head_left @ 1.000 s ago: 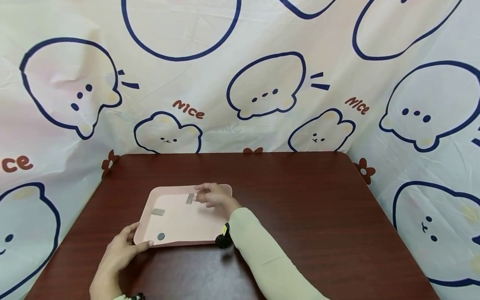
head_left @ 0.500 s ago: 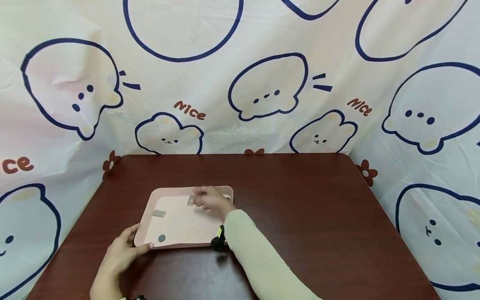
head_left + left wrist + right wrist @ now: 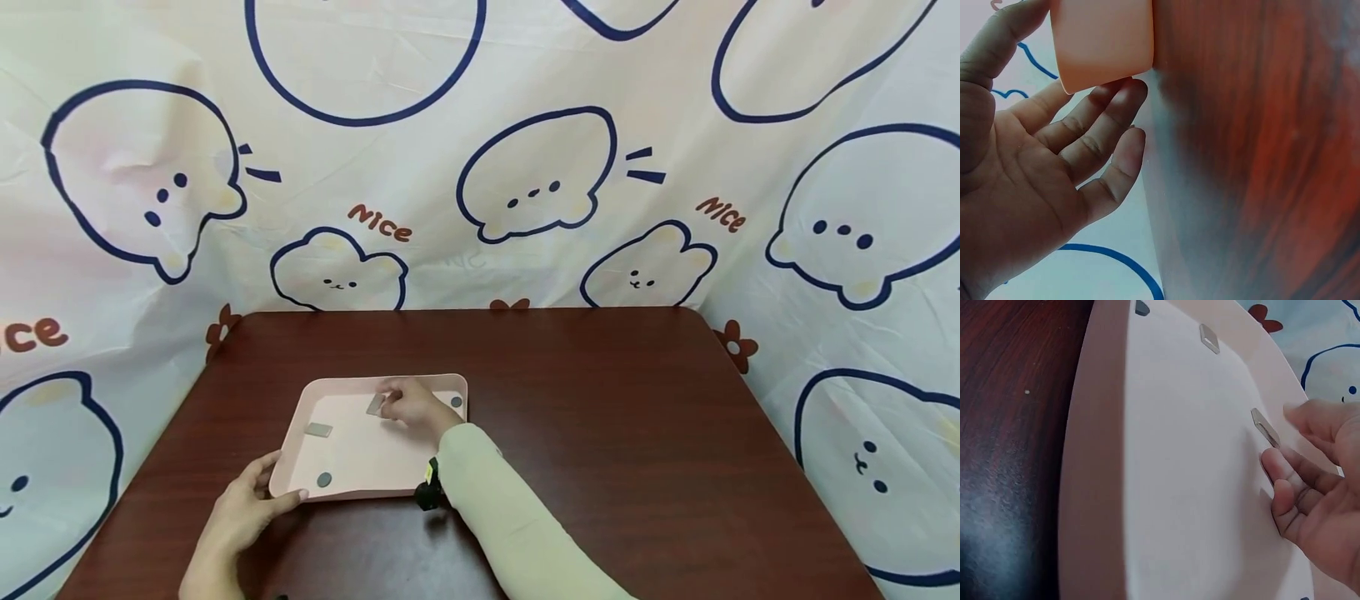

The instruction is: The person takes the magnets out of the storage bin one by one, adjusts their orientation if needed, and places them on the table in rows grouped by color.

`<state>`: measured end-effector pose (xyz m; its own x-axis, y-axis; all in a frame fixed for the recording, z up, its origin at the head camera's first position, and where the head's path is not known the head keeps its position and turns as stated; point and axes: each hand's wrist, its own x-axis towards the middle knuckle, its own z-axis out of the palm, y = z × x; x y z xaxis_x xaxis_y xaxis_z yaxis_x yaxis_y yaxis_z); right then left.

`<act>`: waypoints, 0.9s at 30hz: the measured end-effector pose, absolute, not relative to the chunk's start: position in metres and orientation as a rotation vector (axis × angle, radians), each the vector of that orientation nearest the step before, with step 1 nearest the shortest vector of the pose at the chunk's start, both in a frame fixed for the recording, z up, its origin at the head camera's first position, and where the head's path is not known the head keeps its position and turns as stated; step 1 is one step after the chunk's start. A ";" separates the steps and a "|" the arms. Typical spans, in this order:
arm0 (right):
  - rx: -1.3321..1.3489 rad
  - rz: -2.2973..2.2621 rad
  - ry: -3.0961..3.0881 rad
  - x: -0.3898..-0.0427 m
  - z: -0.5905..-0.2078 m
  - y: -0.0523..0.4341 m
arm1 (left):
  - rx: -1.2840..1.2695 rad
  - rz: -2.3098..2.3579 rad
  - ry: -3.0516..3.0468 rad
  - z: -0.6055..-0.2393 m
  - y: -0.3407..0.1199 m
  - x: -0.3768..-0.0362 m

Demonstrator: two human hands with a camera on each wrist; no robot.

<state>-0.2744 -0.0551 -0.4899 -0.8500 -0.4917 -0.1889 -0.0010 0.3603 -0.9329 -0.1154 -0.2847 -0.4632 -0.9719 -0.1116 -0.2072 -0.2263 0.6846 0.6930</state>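
Note:
A shallow pink tray [image 3: 360,450] lies on the table. My left hand [image 3: 240,508] holds its near left corner, thumb over the rim; in the left wrist view, fingers [image 3: 1125,103] lie against the outside. My right hand [image 3: 411,404] is over the tray's far part. Its fingertips are at a small grey rectangular plate [image 3: 375,405], partly covered in the head view. In the right wrist view the thumb [image 3: 1304,415] stands apart from this plate [image 3: 1265,428], while other fingertips meet its near end. Another rectangular plate [image 3: 318,430] lies toward the tray's left side.
Two grey discs lie in the tray, one disc [image 3: 324,480] near the front left, the other disc [image 3: 457,402] at the far right corner. The dark brown wooden table [image 3: 600,433] extends right of the tray. A patterned white cloth [image 3: 525,192] hangs around the table's back and sides.
My right hand has moved slightly left, and the rectangular plate at its fingertips has shifted left and turned a little. The far right disc has come into sight. My left hand stays on the tray corner.

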 end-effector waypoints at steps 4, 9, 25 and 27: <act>-0.401 -1.471 2.248 -0.275 -0.493 -0.061 | -0.289 1.157 2.743 -0.465 -0.286 -0.113; -0.334 -1.438 2.274 -0.278 -0.493 -0.066 | -0.285 1.163 2.743 -0.465 -0.286 -0.113; -0.391 -1.527 2.392 -0.271 -0.498 -0.066 | -0.302 1.180 2.726 -0.464 -0.283 -0.115; -0.396 -1.560 2.408 -0.270 -0.500 -0.068 | -0.307 1.180 2.722 -0.464 -0.283 -0.115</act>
